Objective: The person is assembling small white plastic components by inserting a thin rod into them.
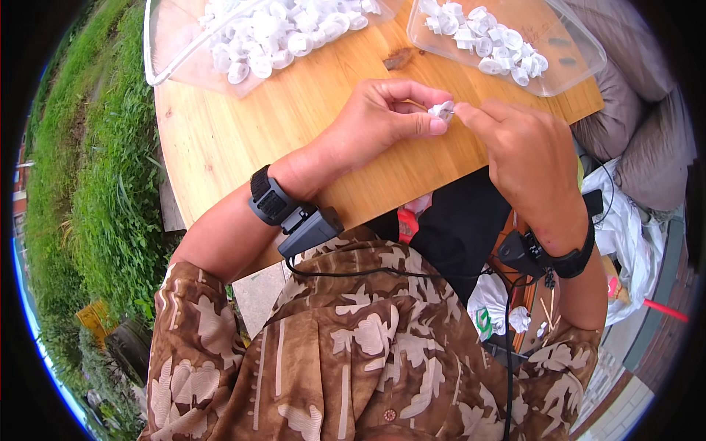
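Between the thumb and fingers of my left hand point(382, 121) is a small white round plastic part point(441, 111), held just above the wooden table point(243, 140). My right hand point(526, 147) is closed, its fingertips pinched together right beside that part. Something thin shows at those fingertips, too small to name. Beyond my hands, a clear plastic bin point(173, 51) at the far left holds a heap of similar white parts point(294, 33). A second clear bin point(581, 62), at the far right, has a smaller pile of them point(493, 44).
Each wrist wears a dark strapped device, the left one point(309, 229) trailing a black cable point(390, 272) across my lap. The table's near edge runs under my forearms. Grey padded cloth point(647, 140) and white plastic bags point(636, 250) lie to the right. Grass point(110, 184) grows at the left.
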`<state>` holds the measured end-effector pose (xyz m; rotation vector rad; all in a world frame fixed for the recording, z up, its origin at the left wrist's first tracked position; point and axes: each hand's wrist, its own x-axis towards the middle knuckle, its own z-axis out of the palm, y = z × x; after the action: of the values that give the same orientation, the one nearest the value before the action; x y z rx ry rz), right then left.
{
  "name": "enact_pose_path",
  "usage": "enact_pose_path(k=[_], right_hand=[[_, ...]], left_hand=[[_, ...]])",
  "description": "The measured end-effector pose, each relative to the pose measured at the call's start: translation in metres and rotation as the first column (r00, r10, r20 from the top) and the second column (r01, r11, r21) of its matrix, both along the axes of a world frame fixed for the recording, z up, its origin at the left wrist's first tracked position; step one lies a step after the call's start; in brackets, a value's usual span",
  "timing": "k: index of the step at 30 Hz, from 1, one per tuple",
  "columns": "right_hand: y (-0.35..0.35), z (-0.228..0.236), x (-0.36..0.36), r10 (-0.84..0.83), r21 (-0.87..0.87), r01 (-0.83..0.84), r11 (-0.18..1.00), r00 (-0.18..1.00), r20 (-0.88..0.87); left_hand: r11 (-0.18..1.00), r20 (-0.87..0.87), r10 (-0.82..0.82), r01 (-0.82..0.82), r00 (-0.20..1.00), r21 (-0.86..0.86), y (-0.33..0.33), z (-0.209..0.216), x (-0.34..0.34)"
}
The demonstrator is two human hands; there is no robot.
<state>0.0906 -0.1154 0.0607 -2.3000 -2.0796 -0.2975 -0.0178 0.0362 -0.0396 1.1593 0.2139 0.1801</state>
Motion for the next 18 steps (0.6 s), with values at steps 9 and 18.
enact_pose_path(k=[9,18], right_hand=[[0.003,-0.001,0.013,0.109,-0.062,-0.108,0.992,0.994,0.008],[-0.005,-0.001,0.021,0.027,0.052,-0.022,0.998,0.995,-0.096]], left_hand=[[0.995,-0.03,-0.094,0.096,0.995,0.036,0.004,0.001,-0.001],[0.988,0.019,-0.121,0.122,0.992,-0.097,0.01,-0.004,0.002]])
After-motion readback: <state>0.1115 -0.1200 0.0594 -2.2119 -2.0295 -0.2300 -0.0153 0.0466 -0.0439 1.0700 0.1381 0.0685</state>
